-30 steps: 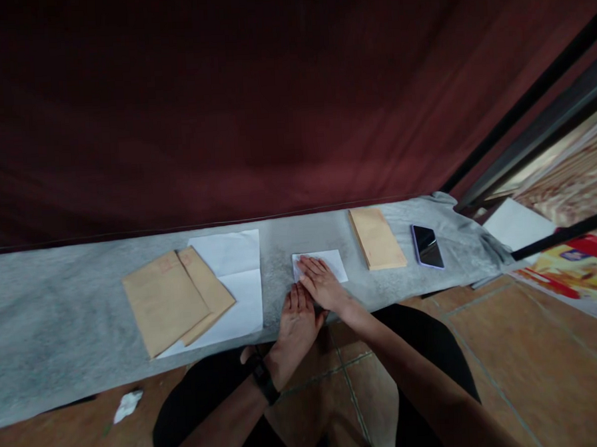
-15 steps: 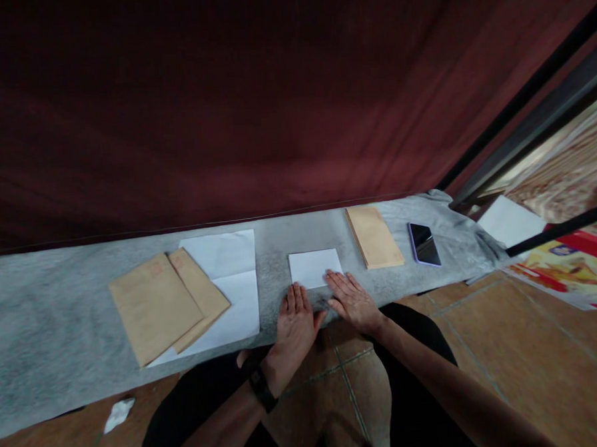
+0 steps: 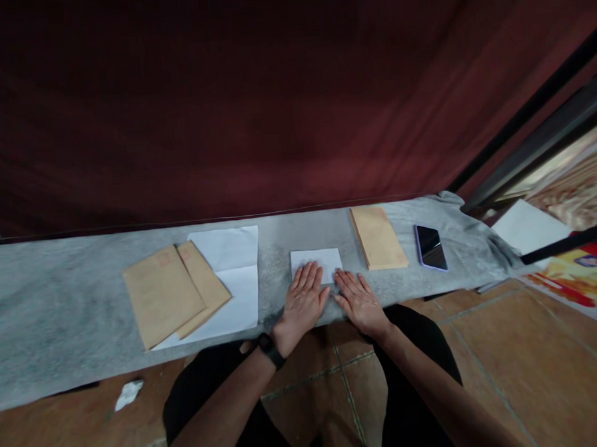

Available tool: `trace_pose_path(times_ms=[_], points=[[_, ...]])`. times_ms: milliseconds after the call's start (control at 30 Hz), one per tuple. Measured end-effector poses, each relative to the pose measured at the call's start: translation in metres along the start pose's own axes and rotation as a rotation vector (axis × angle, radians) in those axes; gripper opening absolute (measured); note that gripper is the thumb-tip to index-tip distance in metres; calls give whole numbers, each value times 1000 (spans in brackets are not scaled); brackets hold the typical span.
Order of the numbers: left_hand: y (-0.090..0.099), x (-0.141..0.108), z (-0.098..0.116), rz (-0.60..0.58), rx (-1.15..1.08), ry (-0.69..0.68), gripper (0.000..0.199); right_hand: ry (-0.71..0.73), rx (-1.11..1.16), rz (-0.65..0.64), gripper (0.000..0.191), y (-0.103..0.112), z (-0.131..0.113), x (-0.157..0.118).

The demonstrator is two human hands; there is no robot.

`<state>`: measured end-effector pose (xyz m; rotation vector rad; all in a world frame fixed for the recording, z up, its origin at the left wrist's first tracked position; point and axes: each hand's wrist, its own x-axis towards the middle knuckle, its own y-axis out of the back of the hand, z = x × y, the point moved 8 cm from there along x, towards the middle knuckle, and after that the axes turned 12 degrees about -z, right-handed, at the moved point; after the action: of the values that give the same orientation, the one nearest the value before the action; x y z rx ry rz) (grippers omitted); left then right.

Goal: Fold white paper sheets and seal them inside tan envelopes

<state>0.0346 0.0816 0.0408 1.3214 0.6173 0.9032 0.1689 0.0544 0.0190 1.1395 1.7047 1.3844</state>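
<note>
A small folded white sheet of paper [image 3: 326, 258] lies flat on the grey cloth in front of me. My left hand [image 3: 305, 300] rests palm down with straight fingers over its lower left part, covering some of it. At its lower right corner lies my right hand [image 3: 361, 301], also flat with fingers stretched out, the fingertips at the paper's edge. Neither hand grips anything. To the left, two brown envelopes [image 3: 165, 294] overlap on top of larger white sheets [image 3: 242, 286]. A stack of brown envelopes [image 3: 380, 238] lies to the right of the hands.
Beyond the envelope stack is a phone [image 3: 431, 246] in a purple case. The narrow surface under the grey cloth [image 3: 58, 316] ends at a dark red curtain [image 3: 273, 118]. A crumpled white tissue [image 3: 129, 394] and a colourful printed box [image 3: 581, 275] are on the tiled floor.
My left hand has moved up and right onto the folded paper. My right hand has slid slightly right, toward its corner. The camera view has shifted a little.
</note>
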Motion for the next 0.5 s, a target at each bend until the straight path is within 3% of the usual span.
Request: trace_pose_path(times_ms=[233,500], points=[[-28,28,-14,-134,20,154,61,-21,-8,15,56,-1,1,-1],[-26,25,-42,-88,62,349,66,-20,8,16,57,-1,1,0]])
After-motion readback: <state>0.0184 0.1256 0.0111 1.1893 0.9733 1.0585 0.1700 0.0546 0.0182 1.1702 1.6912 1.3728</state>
